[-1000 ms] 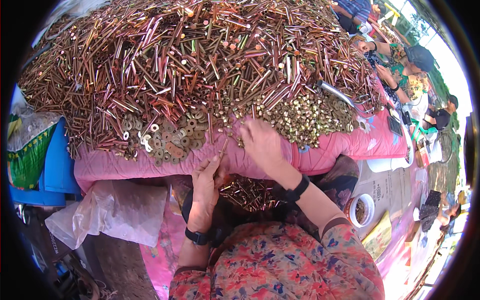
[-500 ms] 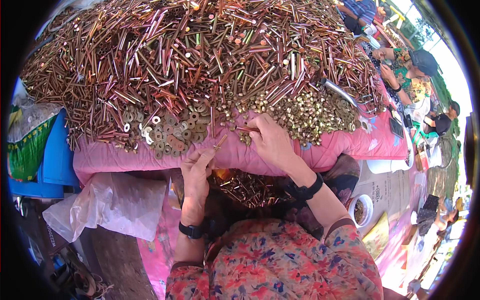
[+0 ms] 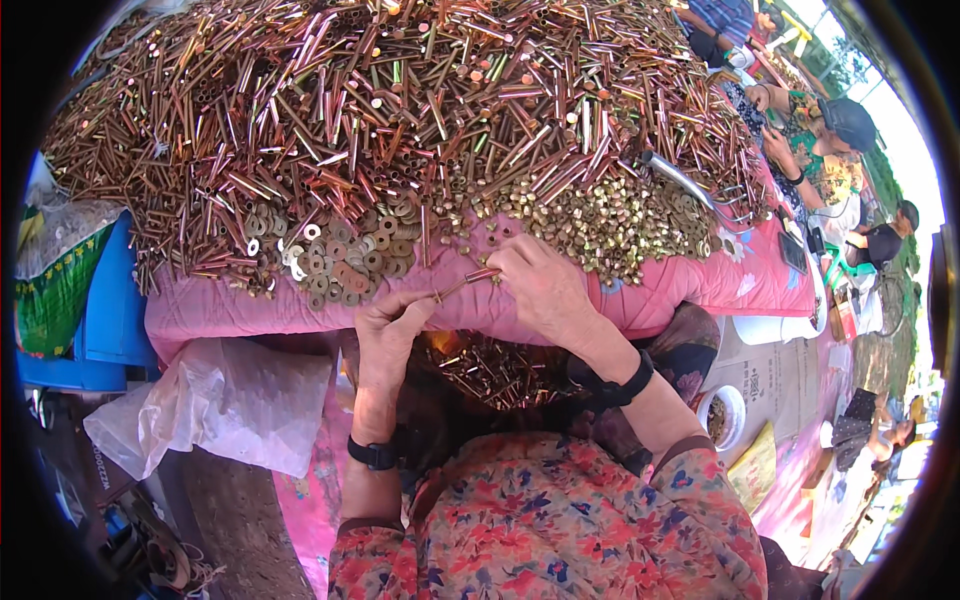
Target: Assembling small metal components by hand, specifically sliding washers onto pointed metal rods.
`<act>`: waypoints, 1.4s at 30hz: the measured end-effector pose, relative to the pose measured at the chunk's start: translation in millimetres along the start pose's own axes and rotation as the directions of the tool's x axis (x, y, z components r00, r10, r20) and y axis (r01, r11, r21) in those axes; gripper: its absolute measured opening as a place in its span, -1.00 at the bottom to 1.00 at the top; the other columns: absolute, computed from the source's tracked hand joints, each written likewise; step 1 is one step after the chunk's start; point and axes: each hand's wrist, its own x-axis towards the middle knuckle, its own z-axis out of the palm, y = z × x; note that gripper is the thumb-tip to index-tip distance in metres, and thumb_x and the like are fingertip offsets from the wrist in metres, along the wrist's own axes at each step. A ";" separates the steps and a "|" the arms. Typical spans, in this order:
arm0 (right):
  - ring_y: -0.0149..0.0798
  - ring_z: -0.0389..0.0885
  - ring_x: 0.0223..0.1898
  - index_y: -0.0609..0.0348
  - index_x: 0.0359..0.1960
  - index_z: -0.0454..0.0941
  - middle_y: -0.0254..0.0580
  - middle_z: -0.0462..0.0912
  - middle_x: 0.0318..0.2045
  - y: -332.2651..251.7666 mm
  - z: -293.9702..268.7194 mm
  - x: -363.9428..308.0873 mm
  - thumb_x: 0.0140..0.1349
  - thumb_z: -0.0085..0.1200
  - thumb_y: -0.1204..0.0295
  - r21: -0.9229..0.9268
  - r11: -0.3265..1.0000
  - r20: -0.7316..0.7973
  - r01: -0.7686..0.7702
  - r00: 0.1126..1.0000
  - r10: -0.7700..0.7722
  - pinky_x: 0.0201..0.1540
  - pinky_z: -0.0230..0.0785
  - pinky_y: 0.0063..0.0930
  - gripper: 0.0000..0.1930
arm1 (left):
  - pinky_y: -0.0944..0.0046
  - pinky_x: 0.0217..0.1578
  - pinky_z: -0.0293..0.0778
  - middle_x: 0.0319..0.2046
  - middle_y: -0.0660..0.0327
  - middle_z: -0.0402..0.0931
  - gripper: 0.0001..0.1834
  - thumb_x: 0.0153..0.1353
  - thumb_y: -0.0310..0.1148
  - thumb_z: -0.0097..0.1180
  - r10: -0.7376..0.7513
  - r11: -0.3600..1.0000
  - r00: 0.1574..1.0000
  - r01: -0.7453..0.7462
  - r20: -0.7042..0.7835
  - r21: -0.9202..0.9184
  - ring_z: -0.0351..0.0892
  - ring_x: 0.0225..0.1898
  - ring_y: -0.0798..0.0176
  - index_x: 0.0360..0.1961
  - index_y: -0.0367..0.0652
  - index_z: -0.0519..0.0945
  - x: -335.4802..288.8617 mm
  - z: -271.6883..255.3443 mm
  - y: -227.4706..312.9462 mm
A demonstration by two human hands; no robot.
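Note:
My left hand (image 3: 388, 335) pinches a thin metal bolt (image 3: 453, 289), with a small washer-like ring near the fingertips. The bolt slants up to the right. Fingers of my right hand (image 3: 545, 292) grip a reddish copper-coloured metal tube (image 3: 483, 275), and its left end meets the bolt's tip. Whether the bolt sits inside the tube I cannot tell. Both hands are above the front edge of a pink quilted cover (image 3: 300, 318). Loose washers (image 3: 345, 265) lie beyond my left hand. A heap of small brass-coloured nuts (image 3: 610, 225) lies beyond my right.
A large pile of copper-coloured tubes (image 3: 380, 130) covers the table. A bent metal handle (image 3: 680, 180) rests at its right. Below the edge, more metal pieces (image 3: 500, 377) lie near my lap. A blue container (image 3: 105, 300) and plastic sheet (image 3: 215, 400) stand left. Other people sit at right.
The bolt in my left hand has tipped over to the right. Its tip now meets the tube in my right hand, where before the two were apart.

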 end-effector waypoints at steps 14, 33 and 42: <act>-0.04 0.49 -0.31 0.14 -0.27 0.45 -0.14 0.45 -0.31 -17.7 5.6 -12.8 -0.01 -0.01 0.61 0.106 0.994 0.079 0.036 0.996 -0.044 -0.33 0.38 -0.26 -0.77 | 0.51 -0.42 0.45 -0.40 0.26 0.58 -0.84 0.20 -0.48 0.03 0.077 0.997 0.996 -0.076 0.047 -0.024 0.55 -0.41 0.45 -0.25 -0.32 0.57 -5.5 7.5 -10.4; 0.02 0.53 -0.21 0.21 -0.22 0.49 -0.02 0.55 -0.30 48.8 44.4 28.7 0.00 0.02 0.51 -0.244 0.916 0.034 -0.319 0.941 0.337 -0.20 0.43 -0.20 -0.75 | 0.55 -0.65 0.05 -0.68 0.37 0.43 -0.95 -0.04 -0.54 0.19 -0.270 0.887 0.955 0.199 -0.120 -0.417 0.18 -0.72 0.57 -0.48 -0.26 0.61 -5.7 20.5 -8.9; -0.41 0.57 -0.32 0.33 -0.18 0.46 -0.23 0.59 -0.30 6.3 5.2 2.2 0.23 0.02 0.52 0.885 0.093 0.372 -0.455 0.815 0.444 -0.23 0.45 -0.56 -0.84 | 0.54 -0.67 0.00 -0.68 0.37 0.43 -0.98 -0.06 -0.55 0.15 -0.260 0.854 0.965 0.211 -0.040 -0.476 0.14 -0.74 0.58 -0.53 -0.26 0.59 -6.1 25.3 -2.3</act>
